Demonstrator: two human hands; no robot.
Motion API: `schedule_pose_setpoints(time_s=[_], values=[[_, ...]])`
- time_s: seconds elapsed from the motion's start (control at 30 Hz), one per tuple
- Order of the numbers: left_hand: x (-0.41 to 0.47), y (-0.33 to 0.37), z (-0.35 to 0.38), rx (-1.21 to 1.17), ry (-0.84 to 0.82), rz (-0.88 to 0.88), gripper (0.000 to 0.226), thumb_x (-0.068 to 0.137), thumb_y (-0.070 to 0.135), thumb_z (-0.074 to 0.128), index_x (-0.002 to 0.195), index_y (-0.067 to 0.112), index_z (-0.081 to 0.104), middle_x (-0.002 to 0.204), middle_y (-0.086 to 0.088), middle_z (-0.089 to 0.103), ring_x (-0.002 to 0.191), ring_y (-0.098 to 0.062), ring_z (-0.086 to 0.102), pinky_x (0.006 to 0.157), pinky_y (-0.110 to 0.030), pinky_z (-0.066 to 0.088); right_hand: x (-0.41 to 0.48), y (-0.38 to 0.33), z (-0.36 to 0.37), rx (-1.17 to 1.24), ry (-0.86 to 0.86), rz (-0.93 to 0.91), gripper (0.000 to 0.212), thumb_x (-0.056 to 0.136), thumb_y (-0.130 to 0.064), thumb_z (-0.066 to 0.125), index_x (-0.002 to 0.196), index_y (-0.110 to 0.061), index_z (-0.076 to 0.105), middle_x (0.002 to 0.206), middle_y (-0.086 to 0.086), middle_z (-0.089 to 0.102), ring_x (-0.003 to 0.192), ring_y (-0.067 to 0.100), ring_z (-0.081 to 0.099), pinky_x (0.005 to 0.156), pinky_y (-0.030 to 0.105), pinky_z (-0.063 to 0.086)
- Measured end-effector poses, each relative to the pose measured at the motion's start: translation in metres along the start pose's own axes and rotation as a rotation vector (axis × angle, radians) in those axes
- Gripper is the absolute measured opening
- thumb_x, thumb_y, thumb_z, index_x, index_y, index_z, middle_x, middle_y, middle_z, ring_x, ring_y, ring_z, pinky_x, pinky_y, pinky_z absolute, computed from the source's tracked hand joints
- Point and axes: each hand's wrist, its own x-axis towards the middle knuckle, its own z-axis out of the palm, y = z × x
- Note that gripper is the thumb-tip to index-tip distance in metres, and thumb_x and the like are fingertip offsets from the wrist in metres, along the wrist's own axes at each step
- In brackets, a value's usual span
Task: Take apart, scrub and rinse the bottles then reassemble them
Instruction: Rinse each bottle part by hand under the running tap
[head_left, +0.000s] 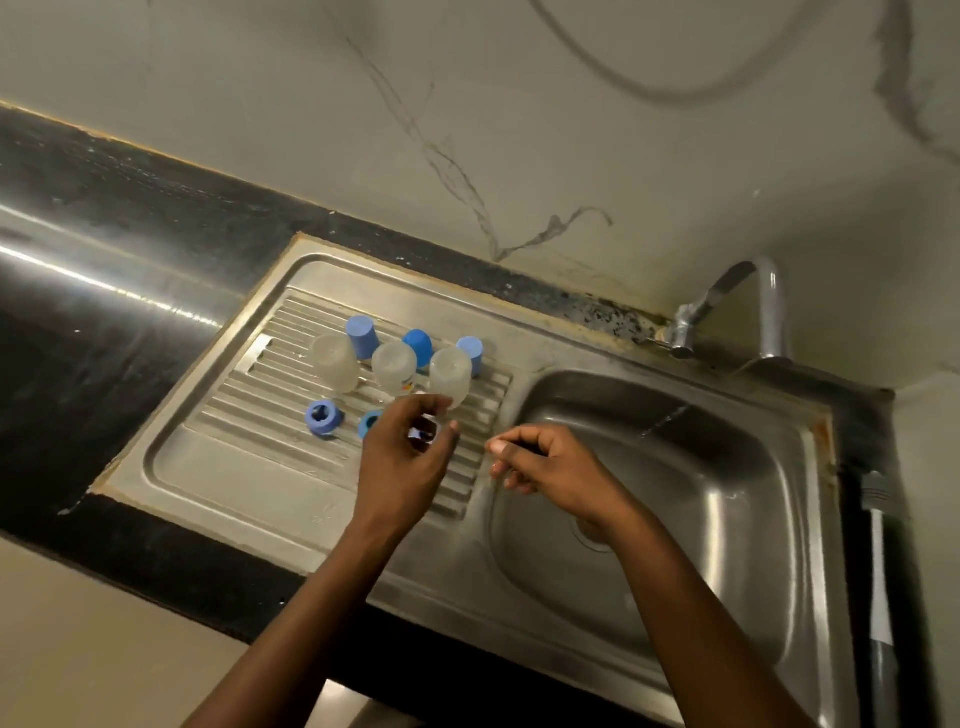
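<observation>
While left hand (405, 460) pinches blue collar (422, 435), bottle (394, 364) print unreadable.

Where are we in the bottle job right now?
Apart and seemingly washed: three translucent plastic bottles stand inverted on the ribbed steel drainboard, three blue caps behind. In hand: the left hand holds a blue screw ring; the right hand is curled, contents unclear. Left: all reassembly; two blue rings lie loose.

Drainboard (249, 467) left, basin (727, 493) right, tap (763, 306) behind the basin.
On the drainboard three bottle bodies (394, 366) stand in a row, three caps (417, 345) just behind them and two collar rings (323, 417) in front, leftward. The left hand (405, 457) holds a small part (422, 434) before the row; the right hand (545, 460) hangs over the basin's left rim.
</observation>
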Motion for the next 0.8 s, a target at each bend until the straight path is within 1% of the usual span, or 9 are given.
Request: schedule_pose_setpoints(time_s=[0.1,0.27,0.37,0.43,0.47,0.57,0.6,0.7,0.8], values=[[-0.012,0.003,0.036,-0.018,-0.091,-0.015,0.019,0.094,0.014,0.078,0.11,0.022,0.074,0.103,0.009,0.075,0.091,-0.01,0.071,0.069,-0.019,0.056,-0.008,0.019,-0.019,0.027,0.073,0.01,0.016,0.103,-0.028,0.066,0.107,-0.018,0.077,0.093,0.005,0.08,0.075,0.011,0.07,0.072,0.027,0.056],[-0.033,-0.006,0.091,0.04,-0.248,-0.045,0.021,0.094,0.02,0.078,0.114,0.024,0.074,0.106,0.01,0.074,0.095,-0.006,0.07,0.076,-0.026,0.06,-0.03,0.058,-0.057,0.045,0.207,0.042,0.013,0.102,-0.021,0.068,0.105,-0.015,0.079,0.091,0.007,0.079,0.072,0.01,0.07,0.068,0.024,0.056],[-0.044,-0.01,0.119,0.099,-0.338,-0.068,0.023,0.094,0.025,0.078,0.116,0.025,0.074,0.109,0.012,0.073,0.097,-0.005,0.07,0.077,-0.025,0.06,-0.039,0.093,-0.079,-0.022,0.286,0.1,0.01,0.098,-0.018,0.071,0.101,-0.016,0.08,0.087,0.001,0.08,0.073,0.01,0.073,0.073,0.029,0.061],[-0.05,-0.01,0.135,0.124,-0.393,-0.08,0.024,0.094,0.024,0.078,0.117,0.024,0.074,0.113,0.013,0.072,0.098,-0.002,0.069,0.078,-0.023,0.06,-0.043,0.122,-0.092,-0.118,0.334,0.156,0.007,0.093,-0.021,0.075,0.094,-0.023,0.081,0.085,-0.006,0.079,0.078,0.009,0.075,0.08,0.036,0.064],[-0.052,-0.01,0.143,0.132,-0.422,-0.078,0.024,0.094,0.024,0.078,0.117,0.024,0.074,0.114,0.013,0.072,0.099,-0.001,0.069,0.078,-0.021,0.059,-0.044,0.138,-0.098,-0.173,0.345,0.191,0.007,0.09,-0.023,0.075,0.091,-0.026,0.081,0.086,-0.008,0.079,0.082,0.009,0.074,0.081,0.036,0.063],[-0.058,-0.008,0.155,0.148,-0.492,-0.074,0.022,0.096,0.025,0.076,0.118,0.025,0.074,0.114,0.015,0.072,0.1,0.0,0.068,0.075,-0.013,0.055,-0.047,0.171,-0.107,-0.295,0.307,0.289,0.015,0.087,-0.021,0.077,0.1,-0.027,0.081,0.104,-0.007,0.078,0.096,0.01,0.071,0.083,0.024,0.055],[-0.06,-0.006,0.159,0.156,-0.51,-0.077,0.022,0.096,0.025,0.076,0.118,0.026,0.074,0.114,0.016,0.072,0.1,0.001,0.067,0.075,-0.012,0.055,-0.047,0.182,-0.109,-0.336,0.286,0.326,0.019,0.086,-0.02,0.079,0.104,-0.026,0.08,0.108,-0.004,0.077,0.099,0.012,0.071,0.086,0.025,0.055],[-0.062,-0.003,0.167,0.171,-0.544,-0.083,0.02,0.097,0.024,0.074,0.117,0.028,0.074,0.113,0.017,0.072,0.1,0.003,0.067,0.075,-0.011,0.053,-0.045,0.21,-0.111,-0.496,0.213,0.451,0.035,0.082,-0.021,0.08,0.115,-0.026,0.074,0.118,-0.002,0.073,0.108,0.019,0.069,0.094,0.037,0.057],[-0.062,-0.001,0.172,0.183,-0.563,-0.091,0.019,0.097,0.024,0.074,0.115,0.03,0.074,0.111,0.02,0.071,0.099,0.004,0.067,0.075,-0.009,0.053,-0.045,0.231,-0.111,-0.643,0.144,0.549,0.043,0.082,-0.022,0.078,0.123,-0.029,0.068,0.127,-0.003,0.065,0.115,0.022,0.066,0.095,0.036,0.055]])
